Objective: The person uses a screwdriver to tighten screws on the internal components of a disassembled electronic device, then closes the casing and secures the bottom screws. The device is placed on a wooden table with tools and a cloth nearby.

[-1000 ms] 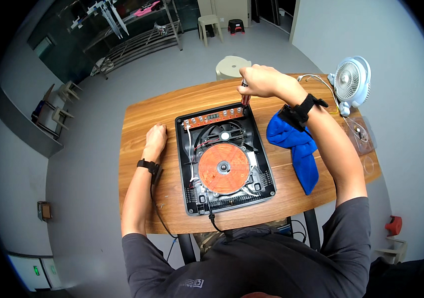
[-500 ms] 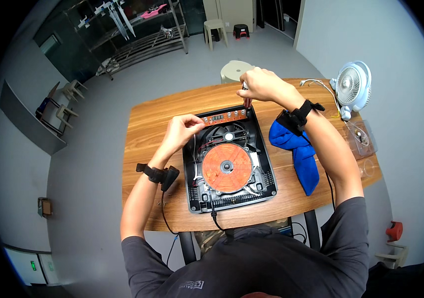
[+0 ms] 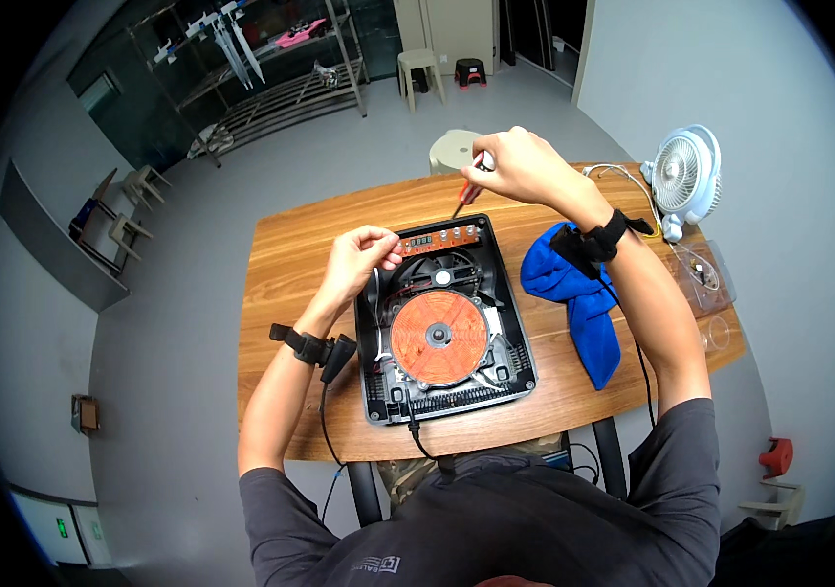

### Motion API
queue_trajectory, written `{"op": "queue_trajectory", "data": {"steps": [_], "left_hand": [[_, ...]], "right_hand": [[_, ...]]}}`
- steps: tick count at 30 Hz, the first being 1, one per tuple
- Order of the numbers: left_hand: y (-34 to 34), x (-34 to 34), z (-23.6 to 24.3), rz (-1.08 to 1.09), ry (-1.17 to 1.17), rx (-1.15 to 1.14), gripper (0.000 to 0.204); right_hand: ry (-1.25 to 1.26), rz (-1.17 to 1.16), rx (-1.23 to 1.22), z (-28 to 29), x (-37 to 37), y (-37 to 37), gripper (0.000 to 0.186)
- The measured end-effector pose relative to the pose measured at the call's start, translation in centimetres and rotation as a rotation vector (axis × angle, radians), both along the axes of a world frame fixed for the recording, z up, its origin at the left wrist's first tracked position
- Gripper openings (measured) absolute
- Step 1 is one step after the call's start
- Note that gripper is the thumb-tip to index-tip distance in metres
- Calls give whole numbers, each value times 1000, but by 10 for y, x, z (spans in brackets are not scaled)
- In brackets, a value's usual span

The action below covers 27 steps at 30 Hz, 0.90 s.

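Note:
An opened induction cooker with a black casing (image 3: 519, 333) lies on the table, its round copper-coloured coil (image 3: 417, 338) facing up. An orange control board (image 3: 449, 241) with a small display and several buttons sits along its far edge. My left hand (image 3: 361, 259) pinches the board's left end between thumb and fingers, which partly hide that corner. Over the far right corner, my right hand (image 3: 515, 168) is closed around a screwdriver (image 3: 469, 193) with a red and white handle. Its shaft slants down left, and the tip appears just beyond the casing's far edge.
Right of the cooker lies a blue cloth (image 3: 589, 323). A small light-blue fan (image 3: 683, 176) stands at the table's far right, near a clear plastic tray (image 3: 716, 284). A black cable (image 3: 416, 435) leaves the cooker's near edge. Beyond the wooden table (image 3: 290, 254) is a stool (image 3: 455, 149).
My right hand has lifted the screwdriver off the board's right end and tilted it, tip now left of where it was. My left hand stays at the board's left end. The view has shifted slightly.

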<state>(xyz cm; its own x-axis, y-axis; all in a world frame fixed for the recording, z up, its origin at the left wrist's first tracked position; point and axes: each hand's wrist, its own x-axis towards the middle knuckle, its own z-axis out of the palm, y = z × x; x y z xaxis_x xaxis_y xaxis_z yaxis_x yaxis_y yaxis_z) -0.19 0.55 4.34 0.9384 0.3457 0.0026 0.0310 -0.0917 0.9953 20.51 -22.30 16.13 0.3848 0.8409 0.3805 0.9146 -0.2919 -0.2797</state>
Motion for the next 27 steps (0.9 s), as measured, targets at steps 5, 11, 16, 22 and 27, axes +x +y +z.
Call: {"op": "queue_trajectory", "data": {"steps": [5, 11, 16, 22, 27], "left_hand": [[-8, 5, 4, 45, -84, -25, 18], [-7, 9, -5, 86, -101, -74, 19], [-6, 7, -6, 71, -70, -142, 20], [-10, 7, -3, 32, -58, -207, 22], [-11, 8, -2, 15, -69, -281, 22]], "right_hand": [[152, 155, 153, 2, -10, -3, 37], [259, 199, 235, -9, -16, -8, 34], [333, 182, 265, -9, -16, -12, 34], [380, 152, 282, -12, -13, -16, 34], [528, 145, 279, -15, -8, -19, 31]]}}
